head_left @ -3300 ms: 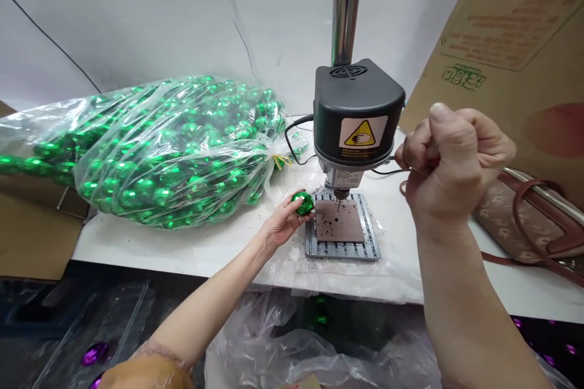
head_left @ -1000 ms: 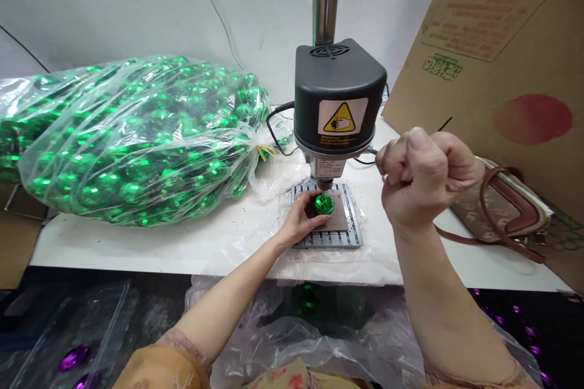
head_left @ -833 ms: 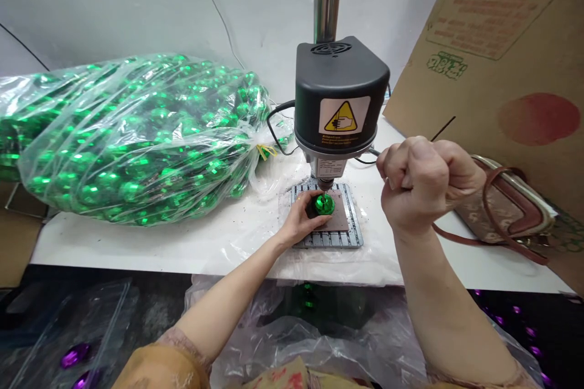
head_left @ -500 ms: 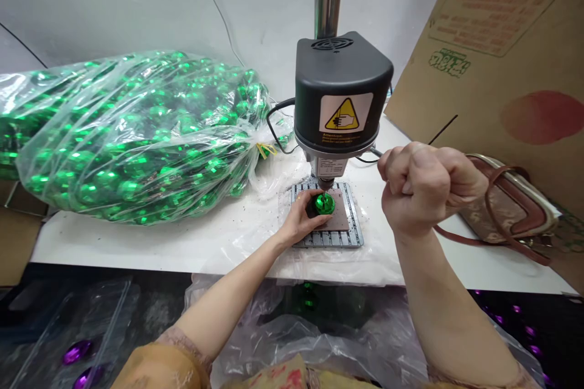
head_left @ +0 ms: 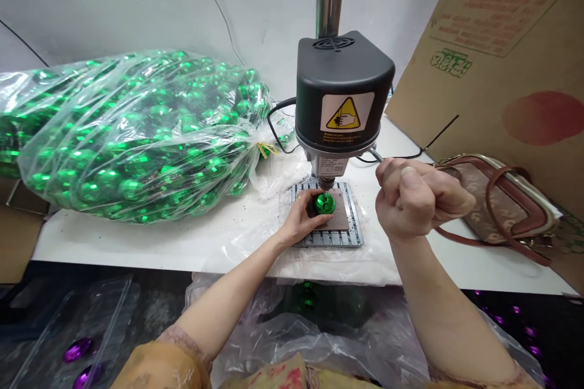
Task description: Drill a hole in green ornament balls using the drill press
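Observation:
A small bench drill press with a black motor housing and a warning label stands on the white table. Under its chuck a shiny green faceted bead sits on a brown pad over the slotted metal base. My left hand pinches the bead from the left between thumb and fingers. The bit meets the bead's top; whether it has entered, I cannot tell. On the right, my right hand is closed in a fist around the press's feed lever, whose outer end the fingers hide.
A clear bag full of green beads lies at the left. To the right are a brown-strapped handbag and a large cardboard box. Purple beads show below the table's front edge, near crumpled clear plastic.
My right fist has moved slightly down and left with the lever. My left hand and the green bead have stayed in place.

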The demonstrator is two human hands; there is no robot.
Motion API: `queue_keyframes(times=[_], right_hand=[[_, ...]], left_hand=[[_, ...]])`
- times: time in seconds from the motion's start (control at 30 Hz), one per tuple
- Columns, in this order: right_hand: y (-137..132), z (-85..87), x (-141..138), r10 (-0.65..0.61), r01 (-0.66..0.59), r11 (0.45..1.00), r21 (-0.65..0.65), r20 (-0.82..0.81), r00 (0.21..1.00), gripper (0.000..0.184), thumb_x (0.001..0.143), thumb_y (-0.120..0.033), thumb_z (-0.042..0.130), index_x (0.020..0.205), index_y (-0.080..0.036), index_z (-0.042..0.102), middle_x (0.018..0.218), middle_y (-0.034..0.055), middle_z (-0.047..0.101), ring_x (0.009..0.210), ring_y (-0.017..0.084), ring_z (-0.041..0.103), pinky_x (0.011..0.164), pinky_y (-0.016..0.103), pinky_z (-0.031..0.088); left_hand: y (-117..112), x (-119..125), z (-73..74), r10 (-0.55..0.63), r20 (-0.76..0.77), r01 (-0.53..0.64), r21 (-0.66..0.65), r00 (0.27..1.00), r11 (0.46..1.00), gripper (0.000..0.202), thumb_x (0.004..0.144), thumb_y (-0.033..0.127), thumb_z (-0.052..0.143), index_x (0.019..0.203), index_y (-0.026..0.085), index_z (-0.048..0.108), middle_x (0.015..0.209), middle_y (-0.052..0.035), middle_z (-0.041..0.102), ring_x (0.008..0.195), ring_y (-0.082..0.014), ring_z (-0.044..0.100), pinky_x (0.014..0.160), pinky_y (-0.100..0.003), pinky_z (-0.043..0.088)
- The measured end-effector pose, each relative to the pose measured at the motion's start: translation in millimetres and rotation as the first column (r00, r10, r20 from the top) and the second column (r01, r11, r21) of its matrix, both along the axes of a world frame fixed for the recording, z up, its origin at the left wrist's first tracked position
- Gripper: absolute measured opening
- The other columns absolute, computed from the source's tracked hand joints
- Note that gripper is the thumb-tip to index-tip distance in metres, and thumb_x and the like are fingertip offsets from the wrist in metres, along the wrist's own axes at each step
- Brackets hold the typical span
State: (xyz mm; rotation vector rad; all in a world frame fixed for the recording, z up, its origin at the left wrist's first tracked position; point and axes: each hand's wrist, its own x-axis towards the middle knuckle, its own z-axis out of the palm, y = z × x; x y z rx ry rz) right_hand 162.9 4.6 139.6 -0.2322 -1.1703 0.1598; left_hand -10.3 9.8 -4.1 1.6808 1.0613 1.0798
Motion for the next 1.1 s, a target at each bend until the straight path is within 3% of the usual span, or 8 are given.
queue_keyframes(times=[0.2,0.47,0.6,0.73,0.83,0.9,0.97,1.1], right_hand=[[-4,-3.1,-1,-0.001,0.0,1.0,0.027,0.04,0.999,0.044,0.079,-0.007,0.057,0.054,-0.017,0.022,0.047,-0.0075,0.027,0.039,0.003,0.028,0.045,0.025,0.03],[2,65.8,-9,0.026,-0.08,0.929,-0.361,-0.153,0.988,0.041,0.082,-0.011,0.059,0.05,-0.02,0.035,0.039,-0.0088,0.033,0.034,0.003,0.031,0.037,0.024,0.024],[5,74.2,-6,0.072,-0.127,0.901,-0.414,-0.144,0.987,0.043,0.084,-0.013,0.061,0.05,-0.02,0.035,0.04,-0.0088,0.035,0.034,0.002,0.031,0.036,0.023,0.023],[4,71.4,-4,0.069,-0.114,0.898,-0.426,-0.119,0.991,0.043,0.086,-0.012,0.059,0.051,-0.02,0.036,0.042,-0.0086,0.035,0.036,0.001,0.034,0.037,0.022,0.025],[3,70.4,-4,0.069,-0.124,0.9,-0.417,-0.144,0.987,0.042,0.085,-0.014,0.06,0.05,-0.021,0.037,0.041,-0.0083,0.034,0.035,0.003,0.034,0.036,0.025,0.024],[3,70.4,-5,0.07,-0.129,0.9,-0.416,-0.155,0.985,0.042,0.083,-0.015,0.062,0.049,-0.021,0.038,0.041,-0.008,0.033,0.035,0.005,0.034,0.035,0.028,0.023],[3,70.7,-5,0.076,-0.137,0.896,-0.422,-0.158,0.985,0.042,0.083,-0.016,0.062,0.049,-0.021,0.038,0.041,-0.0078,0.034,0.035,0.005,0.034,0.035,0.028,0.022],[3,71.2,-5,0.076,-0.139,0.894,-0.426,-0.162,0.984,0.043,0.082,-0.018,0.064,0.049,-0.022,0.037,0.041,-0.0079,0.035,0.035,0.005,0.033,0.036,0.029,0.022]], left_hand=[[-1,0,-0.7,0.007,-0.003,-0.007,0.008,1.0,1.0,0.06,0.076,0.04,0.087,0.126,0.022,0.058,0.124,-0.0096,0.064,0.119,-0.0295,0.06,0.106,-0.045,0.047],[-5,6,5.4,0.095,0.018,-0.094,-0.029,0.995,0.995,0.058,0.076,0.039,0.085,0.124,0.02,0.059,0.12,-0.0108,0.067,0.113,-0.0293,0.064,0.099,-0.044,0.051],[-36,1,19.3,0.28,-0.094,-0.261,0.174,0.955,0.95,0.049,0.081,0.041,0.08,0.121,0.023,0.059,0.116,-0.0096,0.067,0.109,-0.0285,0.065,0.093,-0.042,0.053],[-101,-16,22.0,-0.003,-0.402,0.199,0.446,0.916,0.873,0.052,0.084,0.055,0.073,0.123,0.024,0.057,0.098,-0.0078,0.068,0.087,-0.0236,0.065,0.076,-0.036,0.051],[-144,-29,10.0,-0.172,-0.749,0.632,0.384,0.639,0.673,0.056,0.085,0.058,0.071,0.127,0.025,0.056,0.092,-0.0072,0.068,0.081,-0.0244,0.063,0.074,-0.039,0.051],[-152,-38,2.6,-0.19,-0.822,0.72,0.329,0.537,0.611,0.051,0.086,0.052,0.071,0.129,0.029,0.055,0.098,-0.0081,0.069,0.088,-0.0268,0.064,0.079,-0.042,0.053],[-137,-46,2.0,-0.211,-0.764,0.673,0.359,0.61,0.647,0.039,0.088,0.043,0.067,0.124,0.031,0.057,0.099,-0.0075,0.07,0.091,-0.0271,0.064,0.083,-0.043,0.054],[-46,-62,22.7,0.013,-0.539,0.184,0.309,0.842,0.933,0.018,0.086,0.018,0.054,0.1,0.024,0.063,0.09,-0.0088,0.066,0.088,-0.0267,0.062,0.082,-0.042,0.054]])
